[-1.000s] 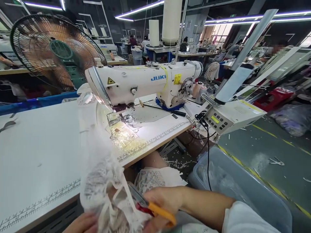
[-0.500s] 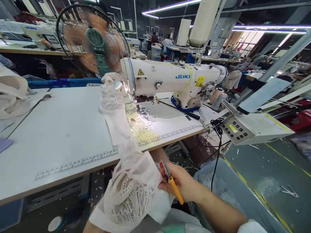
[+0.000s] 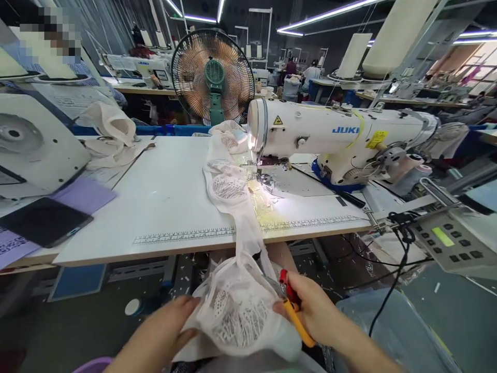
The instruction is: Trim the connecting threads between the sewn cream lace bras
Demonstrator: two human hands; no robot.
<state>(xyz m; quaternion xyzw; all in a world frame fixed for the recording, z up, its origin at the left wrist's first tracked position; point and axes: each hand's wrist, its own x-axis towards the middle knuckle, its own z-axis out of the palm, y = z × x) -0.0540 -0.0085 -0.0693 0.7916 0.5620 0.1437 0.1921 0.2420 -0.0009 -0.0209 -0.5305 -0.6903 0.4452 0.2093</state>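
A white bra (image 3: 243, 311) with a patterned lace cup lies across my lap, joined to a strip of similar white pieces (image 3: 229, 181) that runs up over the table edge toward the sewing machine. My left hand (image 3: 176, 321) grips the bra's left side, the fingertips partly behind the fabric. In my right hand (image 3: 312, 305) are small scissors (image 3: 297, 321) with orange and red handles, their blades pointing up and left against the fabric. The right fingertips also touch the bra's right edge.
A white JUKI sewing machine (image 3: 330, 134) stands on the white table (image 3: 171, 191). A phone (image 3: 46, 223) lies on purple paper at left. Behind is a large fan (image 3: 213, 77). A translucent bin (image 3: 392, 331) sits low right, below a control box (image 3: 446, 238).
My view has swung left. My left hand, hidden under the fabric before, now shows at the bra's left side. The cup has been spread flatter, and the scissors have come closer to its edge.
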